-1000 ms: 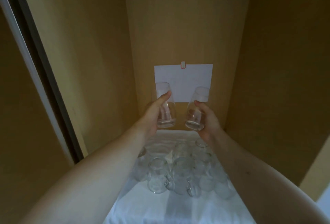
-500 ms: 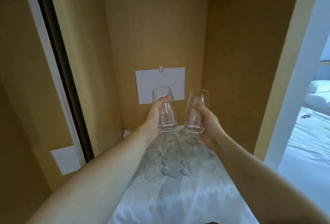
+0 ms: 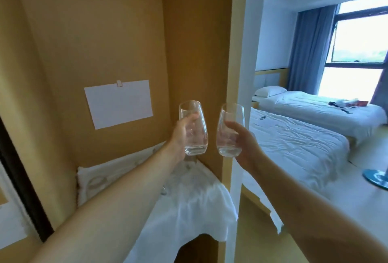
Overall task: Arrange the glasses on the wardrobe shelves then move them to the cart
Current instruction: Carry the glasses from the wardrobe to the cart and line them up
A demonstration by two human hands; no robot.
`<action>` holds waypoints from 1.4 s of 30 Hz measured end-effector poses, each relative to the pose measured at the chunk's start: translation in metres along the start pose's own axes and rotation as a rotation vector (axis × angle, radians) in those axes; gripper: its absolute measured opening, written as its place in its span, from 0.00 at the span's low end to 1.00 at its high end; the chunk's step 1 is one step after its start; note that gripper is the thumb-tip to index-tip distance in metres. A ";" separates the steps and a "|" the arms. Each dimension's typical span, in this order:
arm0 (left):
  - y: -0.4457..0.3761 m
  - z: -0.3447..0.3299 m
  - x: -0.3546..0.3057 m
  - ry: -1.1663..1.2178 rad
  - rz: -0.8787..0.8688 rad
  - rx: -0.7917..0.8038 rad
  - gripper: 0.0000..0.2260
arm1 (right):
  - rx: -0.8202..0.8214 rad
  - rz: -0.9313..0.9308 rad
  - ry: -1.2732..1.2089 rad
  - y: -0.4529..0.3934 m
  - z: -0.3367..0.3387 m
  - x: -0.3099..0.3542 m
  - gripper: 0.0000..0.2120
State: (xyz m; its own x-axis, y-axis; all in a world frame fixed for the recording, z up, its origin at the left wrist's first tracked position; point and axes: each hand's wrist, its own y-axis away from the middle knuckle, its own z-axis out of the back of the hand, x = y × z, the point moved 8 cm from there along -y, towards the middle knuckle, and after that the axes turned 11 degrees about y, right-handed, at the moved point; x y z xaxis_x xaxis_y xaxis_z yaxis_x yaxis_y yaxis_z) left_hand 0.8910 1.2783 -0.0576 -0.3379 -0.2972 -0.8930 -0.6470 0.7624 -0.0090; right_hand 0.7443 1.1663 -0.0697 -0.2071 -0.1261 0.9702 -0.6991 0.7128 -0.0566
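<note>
Two clear stemless tumbler glasses are being carried upright, mouths up, probably so neither knocks the other: the left hand is gripping the left glass, the right hand the right glass. Both are hovering above the white-cloth-covered wardrobe shelf. The pale wardrobe side panel is standing in the way; no cart is showing.

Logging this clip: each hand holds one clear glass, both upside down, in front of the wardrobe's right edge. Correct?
Not quite. In the head view the left hand and right hand each grip a glass, but both glasses are upright, rims up, thick bases down. The rest holds.
</note>
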 end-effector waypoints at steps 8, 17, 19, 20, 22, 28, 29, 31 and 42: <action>-0.018 -0.133 0.051 -0.051 0.097 0.207 0.32 | -0.219 -0.002 0.068 0.034 0.131 0.031 0.31; -0.026 -0.307 0.141 -0.114 0.211 0.418 0.28 | -0.482 0.061 0.123 0.076 0.312 0.068 0.20; -0.027 -0.345 0.162 -0.129 0.239 0.459 0.27 | -0.510 0.077 0.142 0.087 0.346 0.076 0.25; -0.025 -0.364 0.172 -0.142 0.252 0.486 0.28 | -0.520 0.077 0.151 0.092 0.362 0.079 0.28; -0.023 -0.400 0.192 -0.162 0.275 0.533 0.30 | -0.538 0.074 0.169 0.101 0.394 0.085 0.32; -0.029 -0.489 0.255 -0.173 0.346 0.574 0.27 | -0.648 0.062 0.201 0.122 0.493 0.099 0.41; -0.029 -0.501 0.266 -0.174 0.361 0.575 0.27 | -0.664 0.065 0.193 0.125 0.507 0.101 0.39; -0.029 -0.521 0.286 -0.176 0.381 0.581 0.27 | -0.690 0.067 0.181 0.128 0.533 0.101 0.35; -0.069 -0.605 0.377 -0.192 0.497 0.666 0.25 | -0.832 -0.013 0.117 0.110 0.639 0.072 0.44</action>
State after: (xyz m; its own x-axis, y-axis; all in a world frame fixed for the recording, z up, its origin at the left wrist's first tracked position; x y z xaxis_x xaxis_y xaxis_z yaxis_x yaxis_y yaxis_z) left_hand 0.3953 0.7660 -0.1214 -0.3153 0.2186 -0.9235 0.1033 0.9752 0.1956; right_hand 0.2152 0.7950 -0.1563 -0.0984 -0.0979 0.9903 0.0411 0.9939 0.1024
